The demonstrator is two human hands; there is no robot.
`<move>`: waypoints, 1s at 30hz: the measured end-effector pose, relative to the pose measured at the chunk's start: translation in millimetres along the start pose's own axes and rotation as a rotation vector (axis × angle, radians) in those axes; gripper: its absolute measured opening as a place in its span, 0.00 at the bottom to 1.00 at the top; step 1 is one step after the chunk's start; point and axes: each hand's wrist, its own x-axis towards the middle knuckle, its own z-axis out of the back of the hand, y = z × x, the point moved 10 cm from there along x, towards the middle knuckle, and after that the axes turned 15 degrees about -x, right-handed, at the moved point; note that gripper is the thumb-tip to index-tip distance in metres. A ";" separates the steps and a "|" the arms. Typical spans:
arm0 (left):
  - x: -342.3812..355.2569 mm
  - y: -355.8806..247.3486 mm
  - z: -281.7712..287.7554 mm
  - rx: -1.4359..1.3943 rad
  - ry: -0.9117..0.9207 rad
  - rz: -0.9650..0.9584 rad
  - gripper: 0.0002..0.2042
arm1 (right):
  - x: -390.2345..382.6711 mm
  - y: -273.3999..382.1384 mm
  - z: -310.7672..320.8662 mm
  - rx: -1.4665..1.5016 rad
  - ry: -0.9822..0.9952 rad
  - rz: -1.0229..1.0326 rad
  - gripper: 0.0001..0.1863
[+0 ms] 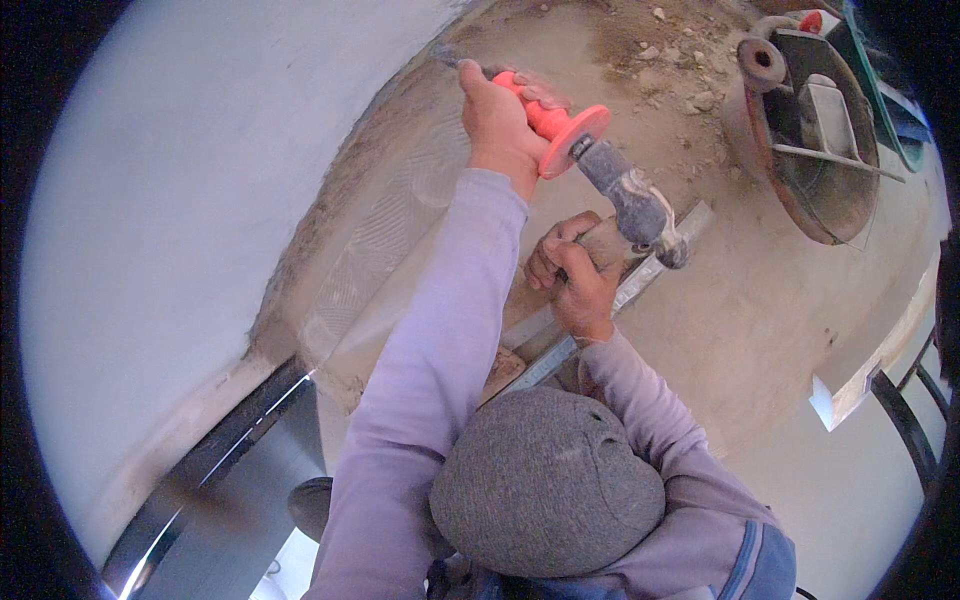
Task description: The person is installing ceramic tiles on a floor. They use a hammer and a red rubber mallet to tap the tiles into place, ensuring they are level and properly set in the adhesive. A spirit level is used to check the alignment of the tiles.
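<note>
My left hand (503, 115), arm stretched forward, is closed around the orange grip of a chisel (570, 140) with a round hand guard. The chisel's dark blade end points away to the upper left, close to the wall's base. My right hand (580, 275) is wrapped around the handle of a hammer (640, 205). The hammer's worn metal head lies in line with the chisel's struck end, near or touching it; I cannot tell which. Below my right hand, a long metal straightedge (545, 362) lies at a slant.
A white wall (170, 180) rises on the left. Combed adhesive ridges (365, 265) mark the dusty floor beside it. Rubble (690, 75) is scattered at the far side. A worn tub (815, 205) holding tools stands at the upper right. Rounded grey cloth (545, 485) covers the lower middle.
</note>
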 end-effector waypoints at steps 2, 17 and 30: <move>0.1 -4.9 -3.3 -0.028 0.026 0.016 0.21 | -5.0 26.1 -2.4 -0.113 0.019 0.001 0.06; 4.4 -8.0 -8.1 0.066 -0.057 -0.036 0.23 | -31.4 73.9 12.3 0.157 0.160 0.468 0.06; 13.4 -22.7 -17.9 0.358 0.064 -0.134 0.23 | 0.7 21.8 11.1 -0.393 0.135 0.127 0.03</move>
